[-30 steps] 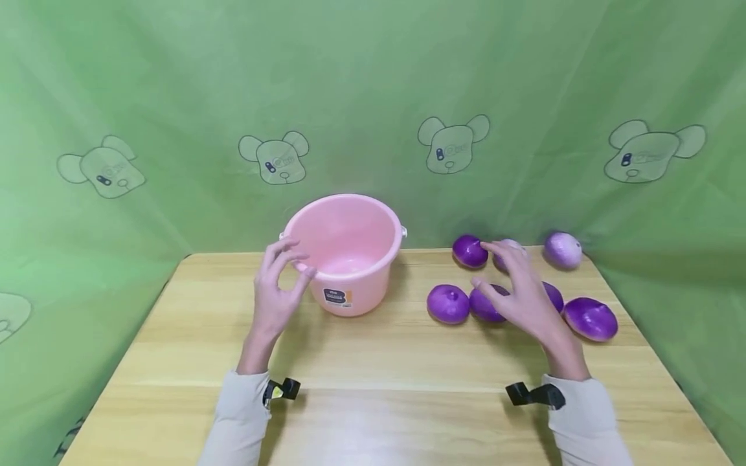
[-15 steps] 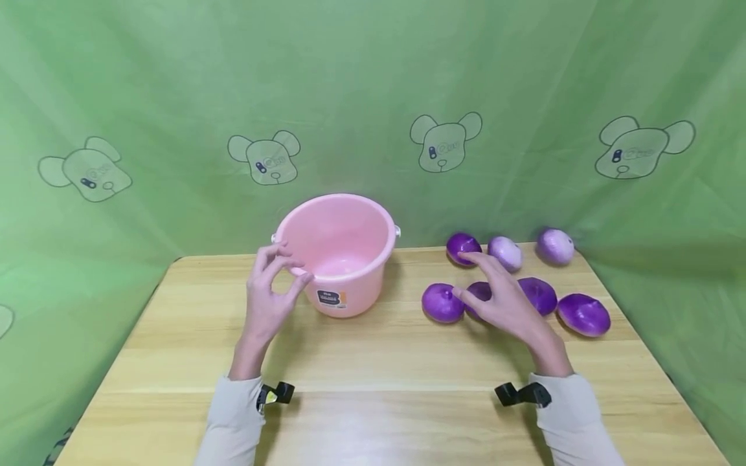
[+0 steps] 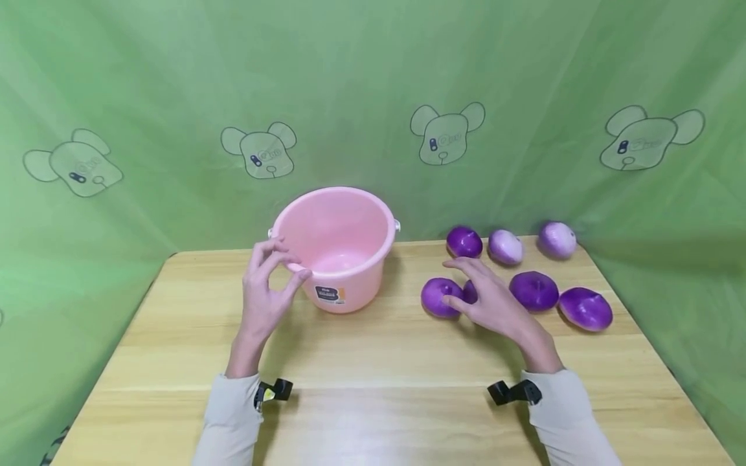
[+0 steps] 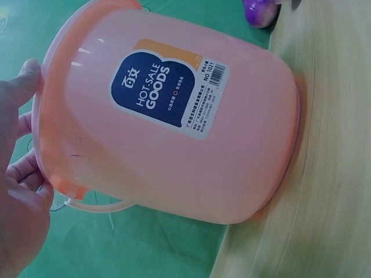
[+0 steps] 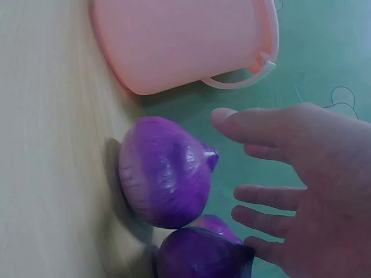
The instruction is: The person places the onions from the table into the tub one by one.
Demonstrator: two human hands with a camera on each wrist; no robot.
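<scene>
My left hand point(image 3: 260, 299) grips the near-left rim of a pink plastic bucket point(image 3: 361, 285); in the left wrist view the thumb lies outside the rim and other fingers reach behind it. My right hand point(image 3: 495, 303) hovers over the front row of purple onions, thumb and fingers spread apart, holding nothing. Closest to it is the leftmost front onion point(image 3: 438, 296), also an onion point(image 5: 165, 174) with its tip toward the thumb in the right wrist view. A second onion point(image 3: 469, 292) is mostly hidden beneath the hand.
Right of the hand lie a flattish dark onion point(image 3: 533, 291) and another purple onion point(image 3: 585, 309). The back row has a dark onion point(image 3: 464, 243) and two paler ones, a middle onion point(image 3: 506, 247) and a corner onion point(image 3: 557, 240). Green cloth point(image 3: 350, 77) surrounds the wooden table point(image 3: 373, 421).
The right hand has moved left and slightly lower, from over the middle onions toward the leftmost front onion. The left hand stays on the bucket's rim. The head view has shifted slightly.
</scene>
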